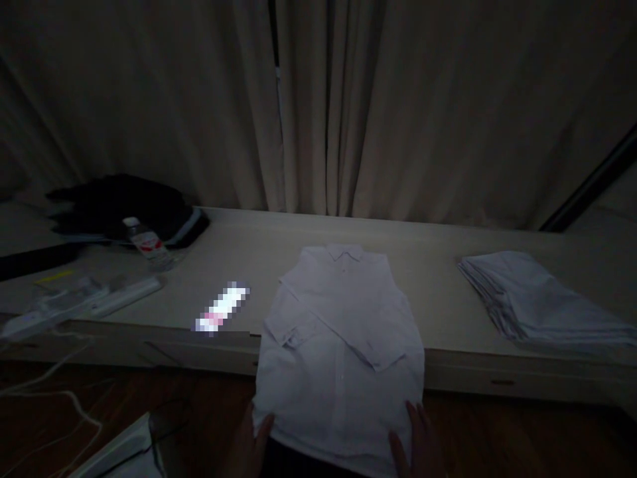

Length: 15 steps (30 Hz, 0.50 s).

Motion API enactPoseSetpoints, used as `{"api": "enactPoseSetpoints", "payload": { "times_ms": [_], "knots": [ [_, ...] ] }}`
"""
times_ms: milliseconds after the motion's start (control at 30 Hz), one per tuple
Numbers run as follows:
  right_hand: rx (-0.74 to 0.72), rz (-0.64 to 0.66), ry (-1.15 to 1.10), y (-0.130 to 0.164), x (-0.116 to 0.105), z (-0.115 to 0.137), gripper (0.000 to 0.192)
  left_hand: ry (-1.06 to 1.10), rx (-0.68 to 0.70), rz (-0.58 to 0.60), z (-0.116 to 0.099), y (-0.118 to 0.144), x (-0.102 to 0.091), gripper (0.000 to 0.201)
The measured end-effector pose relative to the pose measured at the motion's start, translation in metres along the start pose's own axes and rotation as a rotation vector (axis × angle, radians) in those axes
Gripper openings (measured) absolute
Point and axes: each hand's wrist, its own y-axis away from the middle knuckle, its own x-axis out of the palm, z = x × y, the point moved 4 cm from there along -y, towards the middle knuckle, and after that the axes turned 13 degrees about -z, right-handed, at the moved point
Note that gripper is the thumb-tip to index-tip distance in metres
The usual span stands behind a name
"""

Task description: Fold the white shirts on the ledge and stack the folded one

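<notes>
On the long pale bench [279,245] we see a stack of folded white cloths [537,302] near its right end, and a dark heap of clothing [124,206] at the far left corner. A clear plastic bottle with a red label [148,243] lies just before that heap. Beige curtains [398,106] hang behind the bench's far edge.

Matt white cloth shirt [343,332], dark wood floor [522,438]

white shirt [343,332] — sleeves folded across front | collar far | hem overhanging table edge
</notes>
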Motion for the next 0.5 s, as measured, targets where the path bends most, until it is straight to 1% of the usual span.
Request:
{"api": "enactPoseSetpoints", "payload": {
  "times_ms": [100, 200, 300, 400, 500],
  "knots": [
    [0.0, -0.001, -0.02, -0.002, -0.001, 0.006, 0.062, 0.064, -0.05, 0.078, -0.013, 0.003, 0.002, 0.064],
    [0.005, 0.002, -0.034, -0.004, -0.004, 0.009, 0.06, 0.033, -0.092, 0.095, -0.014, 0.01, 0.001, 0.069],
    [0.025, 0.01, -0.045, -0.005, -0.008, 0.012, 0.059, 0.002, -0.084, 0.098, -0.013, 0.013, -0.004, 0.068],
    [0.04, 0.004, -0.042, -0.003, -0.008, 0.014, 0.058, -0.063, -0.031, 0.092, -0.009, 0.015, -0.015, 0.065],
    [0.036, -0.027, -0.033, 0.001, -0.007, 0.009, 0.056, -0.142, 0.115, 0.135, -0.006, 0.02, -0.025, 0.064]
  ]
}}
